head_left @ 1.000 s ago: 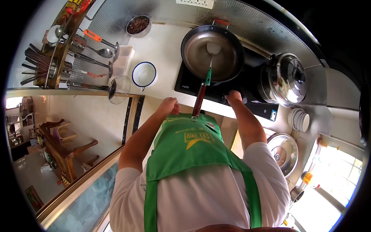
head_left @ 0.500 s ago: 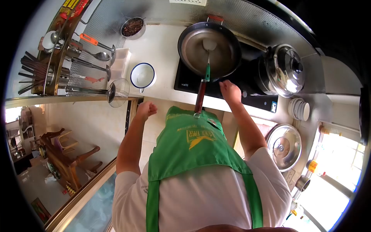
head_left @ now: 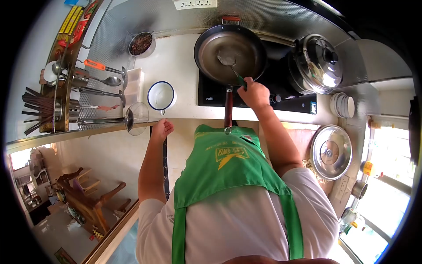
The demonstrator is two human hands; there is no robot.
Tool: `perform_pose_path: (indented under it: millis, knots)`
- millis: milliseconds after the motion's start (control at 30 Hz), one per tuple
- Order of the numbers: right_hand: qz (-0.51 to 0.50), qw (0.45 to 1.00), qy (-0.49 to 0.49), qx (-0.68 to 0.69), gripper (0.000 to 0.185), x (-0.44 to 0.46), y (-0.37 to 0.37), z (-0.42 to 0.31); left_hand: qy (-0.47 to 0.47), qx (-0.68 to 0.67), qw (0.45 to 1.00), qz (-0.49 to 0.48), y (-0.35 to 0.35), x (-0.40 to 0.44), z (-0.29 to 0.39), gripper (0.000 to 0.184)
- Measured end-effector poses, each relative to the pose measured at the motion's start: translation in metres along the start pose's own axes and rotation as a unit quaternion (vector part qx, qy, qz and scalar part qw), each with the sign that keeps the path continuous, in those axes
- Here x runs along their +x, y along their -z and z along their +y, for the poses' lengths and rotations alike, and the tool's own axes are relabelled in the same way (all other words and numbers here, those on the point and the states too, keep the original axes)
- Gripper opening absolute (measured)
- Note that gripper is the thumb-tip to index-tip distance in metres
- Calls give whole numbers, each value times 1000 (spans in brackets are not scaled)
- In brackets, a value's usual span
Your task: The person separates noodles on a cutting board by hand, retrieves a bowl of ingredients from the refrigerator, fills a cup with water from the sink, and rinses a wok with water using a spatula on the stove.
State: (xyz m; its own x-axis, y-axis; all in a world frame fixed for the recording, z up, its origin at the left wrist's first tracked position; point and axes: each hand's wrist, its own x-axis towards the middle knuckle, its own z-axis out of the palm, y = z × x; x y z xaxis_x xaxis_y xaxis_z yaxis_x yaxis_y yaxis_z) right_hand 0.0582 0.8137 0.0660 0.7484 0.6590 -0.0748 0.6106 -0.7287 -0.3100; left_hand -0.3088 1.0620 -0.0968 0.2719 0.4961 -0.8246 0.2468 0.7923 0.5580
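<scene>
My right hand [head_left: 256, 94] is closed around the green handle of a spatula [head_left: 238, 75]. The spatula's blade rests low inside a dark wok [head_left: 206, 66], near its middle. A little clear-looking liquid seems to cover the wok's bottom. The wok's long brown handle [head_left: 228, 108] points toward my green apron, and neither hand is on it. My left hand [head_left: 162, 129] hovers by the counter's front edge with its fingers loosely bent and nothing seen in them. Just beyond it stands a white enamel mug [head_left: 161, 96] with a blue rim.
The wok sits on a black cooktop [head_left: 209, 92], beside a lidded steel pot [head_left: 318, 66]. Stacked bowls [head_left: 343, 104] and a steel basin [head_left: 332, 152] are on the right. Left are a bowl of dark bits [head_left: 142, 45], hanging ladles [head_left: 112, 81] and chopsticks [head_left: 37, 110].
My right hand has taken hold of the spatula's handle, which had leaned on the wok's rim. The blade has shifted left and nearer in the wok. The view has shifted slightly.
</scene>
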Motion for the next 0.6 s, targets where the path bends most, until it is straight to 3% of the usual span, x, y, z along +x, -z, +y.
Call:
perform_pose_path:
  millis: [133,333,500,600]
  knots:
    - [76,996,52,6,32,-2,32,25,2,-35,999,4,14,23,-2,25]
    - [17,999,22,30,34,9,58,26,-34,-102,992,68,-4,31,14,44]
    - [-73,994,13,84,42,26,20,15,-25,-157,986,-40,-8,59,22,45]
    - [-130,985,-6,109,42,42,5,-1,-41,-92,992,-77,-13,68,24,42]
